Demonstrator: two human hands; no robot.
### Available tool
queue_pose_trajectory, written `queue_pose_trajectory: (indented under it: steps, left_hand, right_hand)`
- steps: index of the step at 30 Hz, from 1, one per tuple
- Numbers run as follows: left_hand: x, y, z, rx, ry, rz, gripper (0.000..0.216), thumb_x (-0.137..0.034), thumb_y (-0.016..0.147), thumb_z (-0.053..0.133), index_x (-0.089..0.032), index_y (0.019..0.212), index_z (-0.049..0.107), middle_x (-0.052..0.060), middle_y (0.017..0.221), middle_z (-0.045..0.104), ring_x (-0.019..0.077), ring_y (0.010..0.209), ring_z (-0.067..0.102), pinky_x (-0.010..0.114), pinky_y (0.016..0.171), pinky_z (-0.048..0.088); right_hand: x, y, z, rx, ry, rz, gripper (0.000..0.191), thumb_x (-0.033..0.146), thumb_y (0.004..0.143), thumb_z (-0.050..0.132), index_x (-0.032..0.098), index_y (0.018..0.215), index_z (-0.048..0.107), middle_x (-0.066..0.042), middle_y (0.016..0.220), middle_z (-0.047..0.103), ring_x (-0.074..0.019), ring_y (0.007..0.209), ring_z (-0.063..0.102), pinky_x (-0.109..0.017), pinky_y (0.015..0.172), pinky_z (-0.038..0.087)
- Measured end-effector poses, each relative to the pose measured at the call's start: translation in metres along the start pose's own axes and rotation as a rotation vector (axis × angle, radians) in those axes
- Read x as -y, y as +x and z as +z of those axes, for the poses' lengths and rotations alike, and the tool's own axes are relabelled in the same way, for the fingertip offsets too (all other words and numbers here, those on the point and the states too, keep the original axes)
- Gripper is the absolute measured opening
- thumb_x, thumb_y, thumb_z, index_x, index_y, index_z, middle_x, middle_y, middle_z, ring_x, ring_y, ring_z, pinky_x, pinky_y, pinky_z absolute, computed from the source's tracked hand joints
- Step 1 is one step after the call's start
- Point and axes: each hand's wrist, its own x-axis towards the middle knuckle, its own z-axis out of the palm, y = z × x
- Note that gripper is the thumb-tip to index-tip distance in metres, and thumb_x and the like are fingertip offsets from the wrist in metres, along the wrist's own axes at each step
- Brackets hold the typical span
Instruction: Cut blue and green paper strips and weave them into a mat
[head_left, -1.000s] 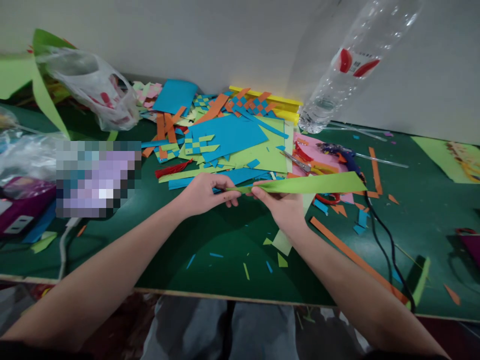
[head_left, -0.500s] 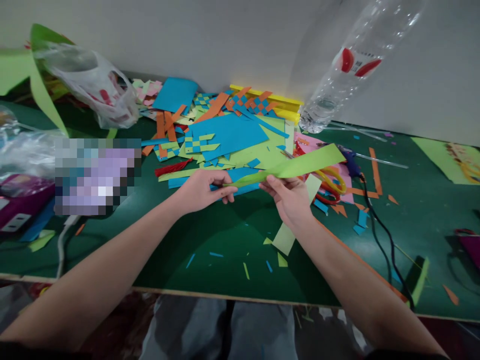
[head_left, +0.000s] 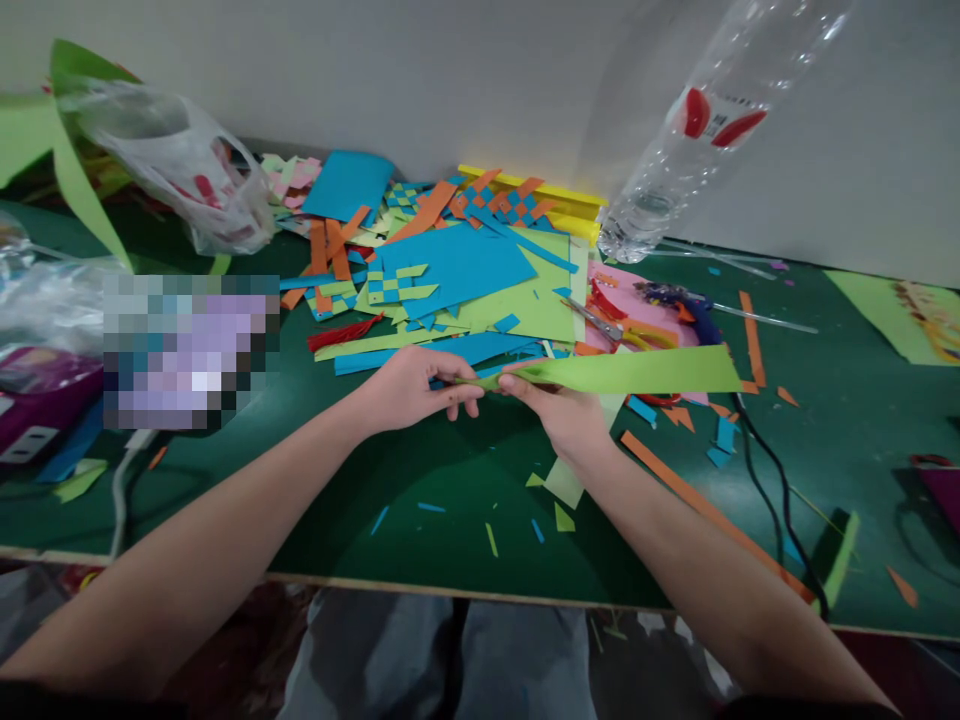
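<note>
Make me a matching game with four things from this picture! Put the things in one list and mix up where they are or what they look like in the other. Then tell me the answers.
Things:
1. Wide green strip
2. Tassel
3. Bottle
4. Long orange strip

Clues:
A. See-through, with red on its label
B. On the table, beside the right forearm
C. Held by the left hand and the right hand
D. Red, with thin strands

Right pairs: 1-C, 2-D, 3-A, 4-B
</note>
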Motion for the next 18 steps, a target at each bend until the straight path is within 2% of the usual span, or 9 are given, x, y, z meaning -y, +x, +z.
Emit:
queue_pose_trajectory:
  steps: [7,11,18]
  left_hand:
    - [-0.0005,0.0013,-0.0005,0.0,0.018,0.007,0.031,-0.042,0.09,0.06,-0.019,0.074,0.073,0.0,0.064,0.07,0.0092,0.055,0.062,0.017,0.055,0.047]
    - [0.002,0.0015,-0.0018,0.005,0.026,-0.001,0.032,-0.042,0.09,0.059,-0.018,0.074,0.073,0.001,0.064,0.07,0.0092,0.053,0.061,0.017,0.054,0.046]
    - [0.0017,0.0028,-0.0013,-0.006,0.049,0.008,0.032,-0.043,0.09,0.059,-0.019,0.074,0.073,0.0,0.059,0.068,0.0094,0.053,0.06,0.017,0.054,0.046]
  right_hand:
    - [0.0003,-0.0009,0.0026,-0.026,0.122,0.036,0.022,0.039,0.061,0.086,0.027,0.075,0.076,0.001,0.077,0.076,-0.0197,0.076,0.072,-0.041,0.085,0.059]
    - [-0.0009,0.0027,-0.001,-0.029,0.189,0.002,0.02,0.04,0.065,0.084,0.027,0.078,0.077,0.0,0.083,0.078,-0.0196,0.08,0.073,-0.038,0.078,0.061]
    - [-0.0024,0.0064,-0.0033,-0.152,0.218,-0.036,0.016,0.039,0.066,0.084,0.027,0.074,0.076,0.001,0.076,0.077,-0.019,0.078,0.074,-0.036,0.074,0.062]
